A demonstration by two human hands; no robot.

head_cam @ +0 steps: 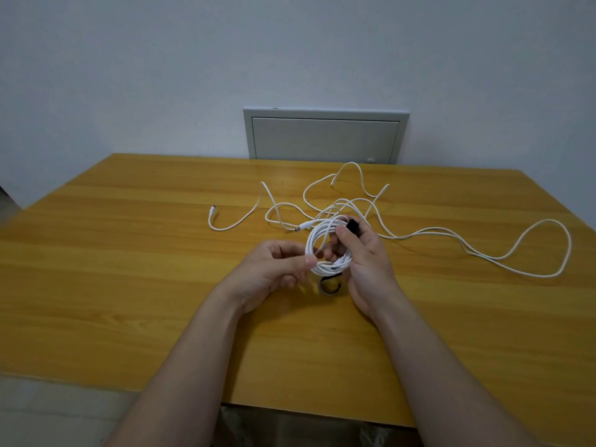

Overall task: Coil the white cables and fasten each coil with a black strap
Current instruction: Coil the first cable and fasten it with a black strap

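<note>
head | both hands (277, 269) (364, 256) grip coil (325, 250) | plug (304, 226) points left

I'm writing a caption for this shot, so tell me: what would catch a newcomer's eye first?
First, the two hands at the centre: the left hand and right hand hold a white cable coil above the wooden table, with a black strap at the coil's top by the right fingers. Next, loose white cables sprawl uncoiled behind and to the right. Another black strap lies under the coil.
</note>
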